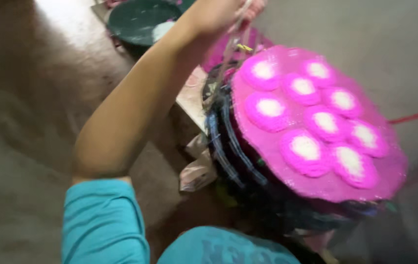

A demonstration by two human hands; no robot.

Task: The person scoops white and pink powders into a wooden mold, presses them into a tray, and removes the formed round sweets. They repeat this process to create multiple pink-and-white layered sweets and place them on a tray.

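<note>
My left hand point(217, 14) is raised at the top edge of the view, my bare arm reaching up from a teal sleeve point(102, 222). Its fingers are closed on thin pale strands point(229, 53) that run down to the rim of a dark stack of ringed layers point(233, 146). A round pink disc point(287, 161) tops that stack, tilted toward me, and carries several raised pink circles with white centres point(305, 147). My right hand is out of sight. The picture is blurred by motion.
A dark green round dish point(138, 20) lies on the floor at the top left. A pale flat board point(193, 98) and crumpled wrapping point(197, 168) sit beside the stack. A red cord point(417, 116) crosses the grey floor on the right.
</note>
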